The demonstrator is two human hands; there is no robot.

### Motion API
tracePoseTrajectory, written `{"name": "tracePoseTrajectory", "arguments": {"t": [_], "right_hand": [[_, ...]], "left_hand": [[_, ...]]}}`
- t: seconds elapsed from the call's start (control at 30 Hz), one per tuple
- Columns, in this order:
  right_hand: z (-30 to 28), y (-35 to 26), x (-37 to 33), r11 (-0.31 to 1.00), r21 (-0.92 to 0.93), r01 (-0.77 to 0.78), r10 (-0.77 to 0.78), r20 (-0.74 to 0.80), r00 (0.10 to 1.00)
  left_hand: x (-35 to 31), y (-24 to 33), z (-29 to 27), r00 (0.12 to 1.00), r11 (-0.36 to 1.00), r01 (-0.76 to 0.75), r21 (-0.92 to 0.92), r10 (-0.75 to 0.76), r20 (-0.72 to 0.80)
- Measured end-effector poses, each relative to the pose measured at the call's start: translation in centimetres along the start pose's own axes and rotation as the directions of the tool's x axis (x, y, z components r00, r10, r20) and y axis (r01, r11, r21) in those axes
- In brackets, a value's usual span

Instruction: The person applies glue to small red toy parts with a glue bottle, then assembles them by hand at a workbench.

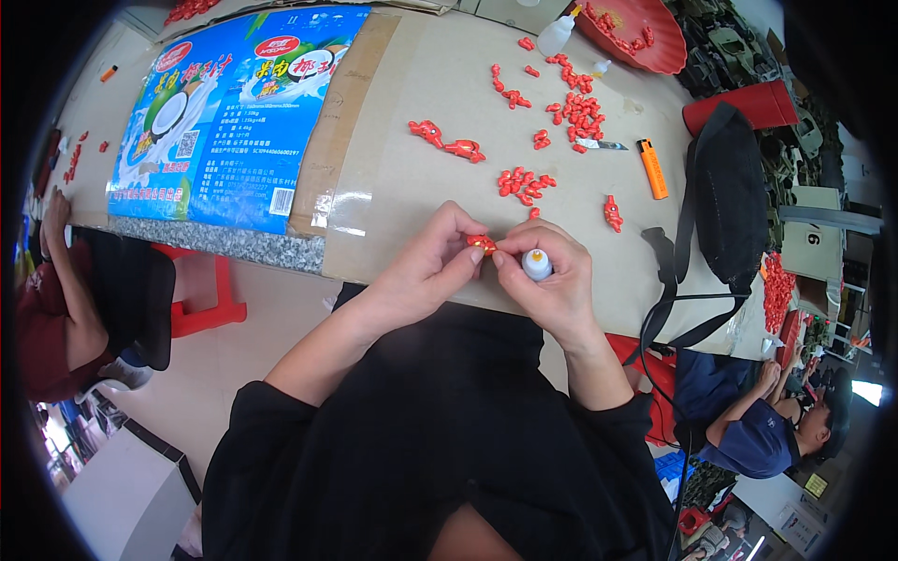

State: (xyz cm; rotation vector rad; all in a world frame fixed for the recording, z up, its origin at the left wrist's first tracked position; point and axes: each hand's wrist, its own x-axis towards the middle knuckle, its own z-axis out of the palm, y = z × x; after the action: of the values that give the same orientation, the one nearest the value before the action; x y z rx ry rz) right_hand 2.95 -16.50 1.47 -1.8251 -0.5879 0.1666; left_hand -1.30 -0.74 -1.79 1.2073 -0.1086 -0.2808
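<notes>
At the table's near edge, my left hand (426, 266) pinches a small glossy red piece (481, 244) with yellowish marks on it. My right hand (561, 285) meets it from the other side, thumb and forefinger on the same piece. A small white squeeze bottle (537, 264) with an orange-yellow tip is tucked in the right hand, tip pointing up. Just beyond my fingers lies a cluster of similar red pieces (526, 184). A bigger heap of red pieces (582, 117) sits farther back, and a joined row (444, 142) lies to the left.
An orange lighter (653, 169), a knife blade (601, 145) and a black bag (725, 192) lie to the right. At the back are a white bottle (557, 34) and a red dish (645, 56). Blue printed cardboard (224, 122) covers the left. People sit at both sides.
</notes>
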Motion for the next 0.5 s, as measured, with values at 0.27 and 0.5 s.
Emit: {"name": "tracePoseTrajectory", "arguments": {"t": [0.27, 0.5], "right_hand": [[0.08, 0.00, 0.24, 1.000, 0.029, -0.012, 0.011, 0.016, 1.000], [0.03, 0.05, 0.22, 0.998, 0.061, -0.033, 0.032, 0.020, 0.999]], "left_hand": [[-0.08, -0.11, -0.12, 1.000, 1.000, 0.013, -0.001, -0.013, 0.003], [-0.04, -0.18, 0.00, 0.999, 0.997, -0.034, 0.065, 0.035, -0.019]]}}
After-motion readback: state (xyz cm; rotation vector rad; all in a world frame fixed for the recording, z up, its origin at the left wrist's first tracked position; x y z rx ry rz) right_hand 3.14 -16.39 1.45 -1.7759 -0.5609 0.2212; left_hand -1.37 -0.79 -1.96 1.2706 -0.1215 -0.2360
